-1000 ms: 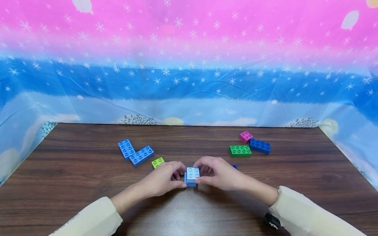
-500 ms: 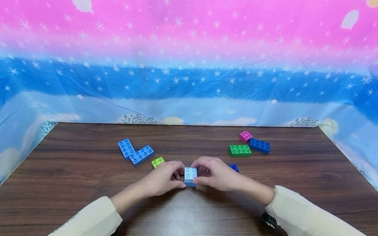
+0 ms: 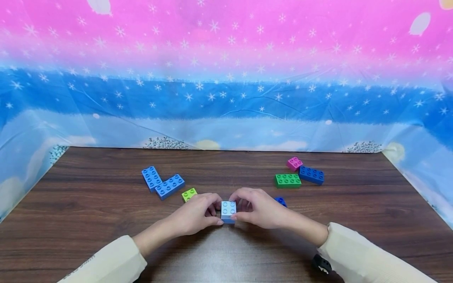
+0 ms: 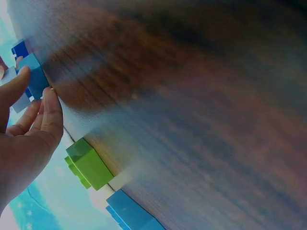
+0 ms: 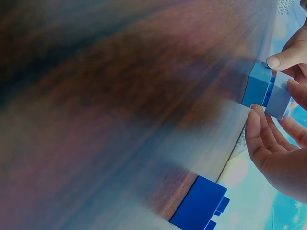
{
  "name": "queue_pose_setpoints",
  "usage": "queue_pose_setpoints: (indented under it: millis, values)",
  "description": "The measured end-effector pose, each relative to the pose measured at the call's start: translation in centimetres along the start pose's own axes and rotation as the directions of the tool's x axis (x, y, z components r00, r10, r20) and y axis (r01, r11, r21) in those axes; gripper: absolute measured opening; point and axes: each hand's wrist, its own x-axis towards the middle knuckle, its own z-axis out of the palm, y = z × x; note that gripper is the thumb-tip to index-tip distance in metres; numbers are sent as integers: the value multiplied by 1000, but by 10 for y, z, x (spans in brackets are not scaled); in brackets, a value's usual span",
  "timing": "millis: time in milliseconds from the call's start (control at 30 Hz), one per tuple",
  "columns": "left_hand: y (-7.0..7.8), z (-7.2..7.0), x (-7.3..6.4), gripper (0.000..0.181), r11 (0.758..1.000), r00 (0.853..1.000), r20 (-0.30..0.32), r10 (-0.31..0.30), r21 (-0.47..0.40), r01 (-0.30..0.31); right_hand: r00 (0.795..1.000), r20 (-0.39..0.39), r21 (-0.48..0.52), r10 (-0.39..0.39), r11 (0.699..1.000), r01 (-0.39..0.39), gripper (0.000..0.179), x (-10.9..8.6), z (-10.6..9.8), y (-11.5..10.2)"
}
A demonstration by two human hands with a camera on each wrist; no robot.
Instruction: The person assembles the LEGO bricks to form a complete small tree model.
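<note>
Snowflake-printed cloth (image 3: 226,90) hangs behind a dark wood-grain counter (image 3: 70,220), and around the counter's middle a pale brick (image 3: 228,209) sits over a blue brick (image 5: 257,85), between the person's two hands. From where I stand, the left hand (image 3: 198,214) pinches the blue brick between thumb and fingers, while the right hand (image 3: 258,208) grips the pale brick from the other side. Blue studs show in the gap between the two, so I take it they aren't fully joined. If pressure comes down on one side only, the pale brick could seat crooked; if the left hand slackens, the lower one could slide or tip. A knuckle might also nudge the lime-green brick (image 3: 189,194) beside the left hand. As for looks, the pale brick is whitish blue, squarish and smooth-sided, with four round studs on top; its partner beneath is a deeper sky blue, with seemingly the same footprint.
</note>
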Motion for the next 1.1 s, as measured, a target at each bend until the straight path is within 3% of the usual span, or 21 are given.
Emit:
queue_pose_setpoints:
  millis: [367,700,1100]
  values:
    - [0,-1,-1,24,1000,1000,18,5,-20,-5,1000,14,12,11,1000,-11,23,0,0,3]
    - [3,-5,-3,24,997,999,33,-2,-76,4,999,18,14,-28,1000,28,21,1,-1,5]
    - [8,-7,-2,19,998,1000,15,-3,-58,4,998,23,7,-51,999,51,21,2,-1,6]
